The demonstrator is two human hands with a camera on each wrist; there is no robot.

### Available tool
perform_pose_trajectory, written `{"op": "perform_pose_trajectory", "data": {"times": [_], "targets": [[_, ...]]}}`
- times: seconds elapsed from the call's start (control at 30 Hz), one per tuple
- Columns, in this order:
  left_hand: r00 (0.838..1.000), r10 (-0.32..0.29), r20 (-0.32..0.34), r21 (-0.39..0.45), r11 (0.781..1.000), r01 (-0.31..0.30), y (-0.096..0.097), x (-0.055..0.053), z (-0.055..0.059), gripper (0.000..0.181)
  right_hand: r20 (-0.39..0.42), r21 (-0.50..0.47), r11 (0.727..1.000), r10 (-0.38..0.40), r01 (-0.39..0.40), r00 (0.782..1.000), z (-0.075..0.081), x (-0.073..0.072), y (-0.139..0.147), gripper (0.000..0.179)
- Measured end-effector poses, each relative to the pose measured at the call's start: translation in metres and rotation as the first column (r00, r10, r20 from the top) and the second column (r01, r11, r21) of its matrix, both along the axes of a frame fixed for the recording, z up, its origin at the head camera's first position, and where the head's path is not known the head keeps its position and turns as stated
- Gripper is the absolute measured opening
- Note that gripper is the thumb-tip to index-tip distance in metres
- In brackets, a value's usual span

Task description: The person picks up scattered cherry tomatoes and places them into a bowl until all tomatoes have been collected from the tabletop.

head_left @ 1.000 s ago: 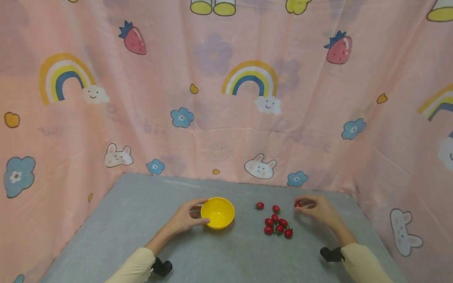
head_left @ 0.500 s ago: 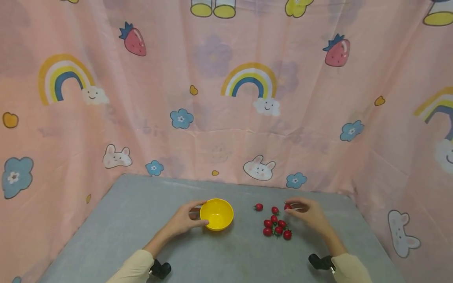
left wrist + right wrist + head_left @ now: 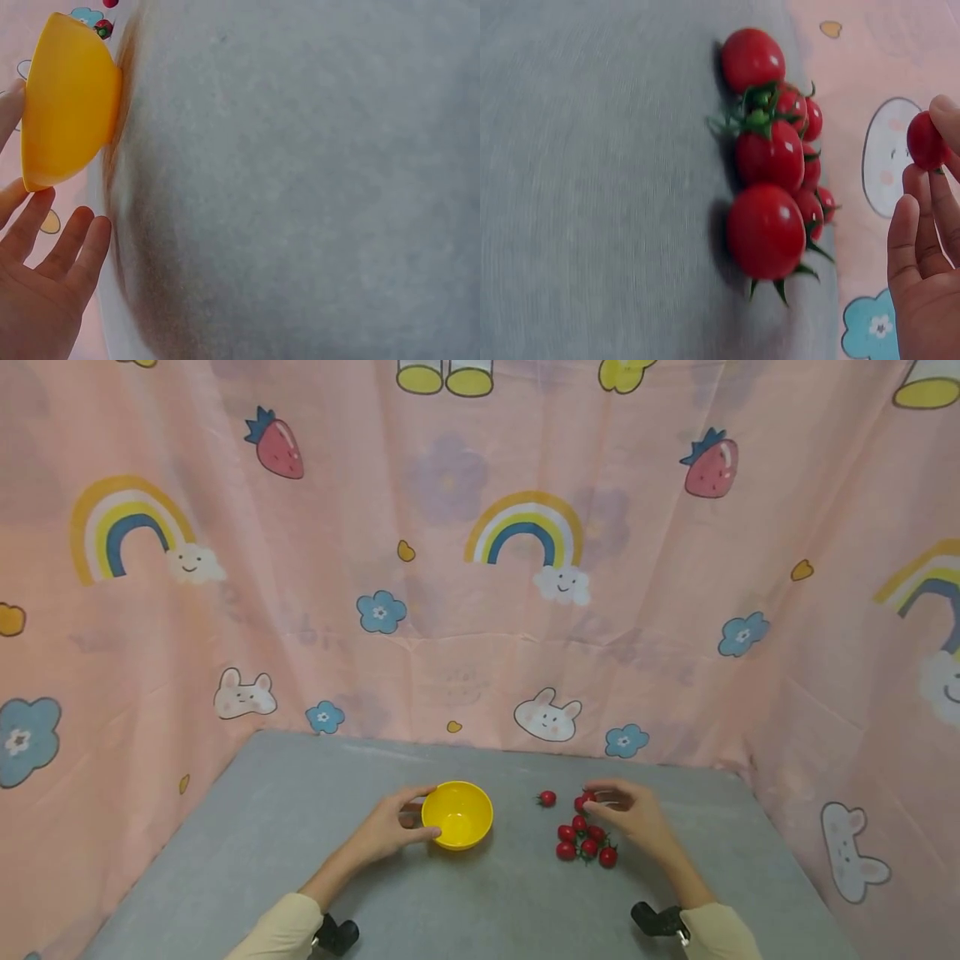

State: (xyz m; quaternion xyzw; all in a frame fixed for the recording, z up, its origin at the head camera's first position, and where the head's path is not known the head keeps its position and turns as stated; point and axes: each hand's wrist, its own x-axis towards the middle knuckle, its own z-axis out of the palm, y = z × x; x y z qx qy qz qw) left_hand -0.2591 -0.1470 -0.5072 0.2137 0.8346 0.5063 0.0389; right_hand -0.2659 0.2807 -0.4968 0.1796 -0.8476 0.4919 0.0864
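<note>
My left hand (image 3: pixel 390 827) grips a yellow bowl (image 3: pixel 457 835) from its left side, thumb at the near rim and a finger at the far rim. Seen from the left wrist, the bowl (image 3: pixel 71 105) stands upright with its other side to the camera, and the lower fingers are spread below it. My right hand (image 3: pixel 636 817) pinches one cherry tomato (image 3: pixel 925 141) between thumb and fingers, raised off the table. In the head view it is just over the far end of a cluster of cherry tomatoes (image 3: pixel 588 848), overlapping one of them. The bowl's inside shows no tomato.
One cherry tomato (image 3: pixel 547 798) lies apart, between the bowl and the cluster. The grey tabletop (image 3: pixel 450 910) ends at a pink patterned curtain (image 3: pixel 420 685) behind and on both sides. A black strap-on camera (image 3: pixel 657 919) sits at the right wrist.
My right hand has moved left with the pinched tomato, from beyond the cluster's right side to its far end. The left hand keeps hold of the bowl in place.
</note>
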Motion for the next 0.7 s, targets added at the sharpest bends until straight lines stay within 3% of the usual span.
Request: {"op": "perform_pose_trajectory", "data": {"times": [0.3,0.7], "targets": [[1.000,-0.012,-0.018,-0.020,1.000,0.012,-0.001,0.000,-0.001,0.069,-0.021,-0.003,0.999,0.051,-0.051,0.998,0.006,-0.002,-0.020,0.031],[1.000,-0.002,-0.024,-0.038,0.999,0.001,-0.001,-0.001,-0.001,0.070,0.030,-0.007,0.998,0.069,-0.069,0.997,0.017,-0.017,-0.049,0.035]]}}
